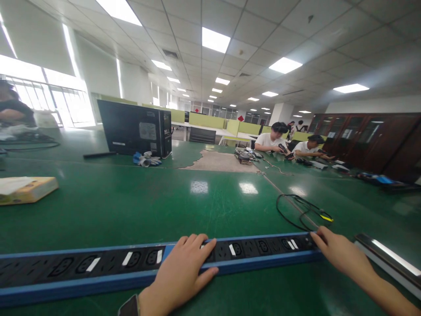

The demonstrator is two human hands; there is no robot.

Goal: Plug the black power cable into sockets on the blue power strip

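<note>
A long blue power strip (112,278) with black sockets and several white labels lies across the near side of the green table. My left hand (184,267) is laid over its middle, fingers across the top and thumb along the near edge, gripping it. At the strip's right end, my right hand (333,248) is closed around the corner; its fingertips are partly hidden. A black cable (301,208) with a yellow tag lies coiled just beyond that end.
On the green table (158,202) stand a black computer case (134,127) and, beside it, crumpled gloves (147,159). A tissue pack (31,189) lies left; a long metal-edged bar (391,259) lies right. Two people (271,140) work at the far right; another person (15,107) sits far left.
</note>
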